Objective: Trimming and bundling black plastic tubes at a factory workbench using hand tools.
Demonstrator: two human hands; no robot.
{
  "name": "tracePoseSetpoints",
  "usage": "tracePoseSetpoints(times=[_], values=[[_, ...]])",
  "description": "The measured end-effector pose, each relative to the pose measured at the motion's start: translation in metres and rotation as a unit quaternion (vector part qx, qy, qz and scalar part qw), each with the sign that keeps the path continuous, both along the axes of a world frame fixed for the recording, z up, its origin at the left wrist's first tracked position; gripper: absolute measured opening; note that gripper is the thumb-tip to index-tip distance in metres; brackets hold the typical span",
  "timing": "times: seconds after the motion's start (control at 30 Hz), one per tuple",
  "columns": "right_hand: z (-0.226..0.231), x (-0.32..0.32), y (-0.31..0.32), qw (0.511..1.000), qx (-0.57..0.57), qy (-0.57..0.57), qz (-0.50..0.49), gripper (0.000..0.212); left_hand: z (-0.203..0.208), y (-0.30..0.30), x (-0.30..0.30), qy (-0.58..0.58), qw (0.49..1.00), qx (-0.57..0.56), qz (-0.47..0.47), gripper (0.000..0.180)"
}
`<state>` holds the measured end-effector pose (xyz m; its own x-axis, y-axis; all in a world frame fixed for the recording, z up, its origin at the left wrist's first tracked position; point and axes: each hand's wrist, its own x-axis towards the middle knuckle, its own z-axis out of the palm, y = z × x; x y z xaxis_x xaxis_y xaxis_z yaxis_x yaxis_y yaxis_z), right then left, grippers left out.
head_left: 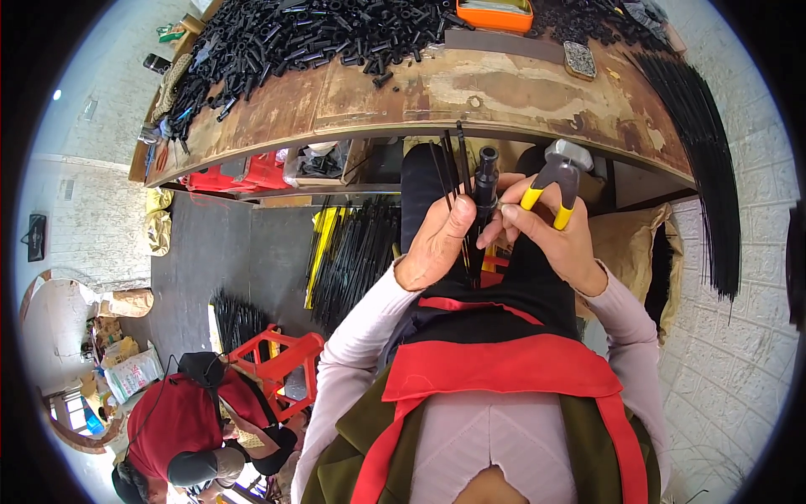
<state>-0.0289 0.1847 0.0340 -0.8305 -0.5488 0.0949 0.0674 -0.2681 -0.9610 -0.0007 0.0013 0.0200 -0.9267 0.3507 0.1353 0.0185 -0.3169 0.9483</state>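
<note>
My left hand (438, 239) is closed around several thin black rods (463, 164) and a thicker black tube (486, 181) with a ringed open top end. The rods and the tube stand roughly upright above my lap, below the front edge of the bench. My right hand (561, 244) has a pair of pincers (570, 172) tucked in it, with a broad grey head pointing away and black handles tipped in yellow. The right thumb and fingertips pinch together beside the tube; whatever small thing they hold is too small to make out.
The wooden bench (361, 97) carries a heap of black tubular pieces (311, 38), an orange box (495, 15) and a speckled block (579, 60). Long black rods (701, 160) hang off its right end. On the floor lie rod bundles (357, 260), near a red stool (281, 361) and a co-worker (180, 428).
</note>
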Motion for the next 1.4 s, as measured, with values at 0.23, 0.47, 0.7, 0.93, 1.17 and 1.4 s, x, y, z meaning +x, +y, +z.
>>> tracePoseSetpoints(times=[0.23,0.47,0.7,0.93,1.17,1.4], values=[[0.014,-0.019,0.009,0.987,0.145,0.067,0.034,0.014,-0.013,0.001,-0.003,-0.002,0.999,0.041,0.003,0.087],[0.013,-0.027,0.008,0.992,0.116,0.036,0.028,0.014,-0.009,0.005,-0.008,-0.021,0.996,0.085,-0.032,0.086],[0.035,0.008,0.056,0.935,0.346,0.006,0.076,0.013,-0.012,0.000,-0.014,-0.015,0.996,0.081,-0.031,0.091],[0.053,0.008,0.055,0.901,0.410,0.074,0.120,0.022,-0.012,0.006,-0.004,-0.009,1.000,0.011,-0.008,0.068],[0.030,0.009,0.062,0.938,0.291,0.161,0.102,0.041,-0.010,0.009,-0.004,-0.003,0.999,0.025,-0.031,0.066],[0.080,0.001,0.056,0.894,0.397,-0.029,0.208,0.033,-0.016,0.007,0.002,-0.001,0.999,0.031,-0.039,0.063]])
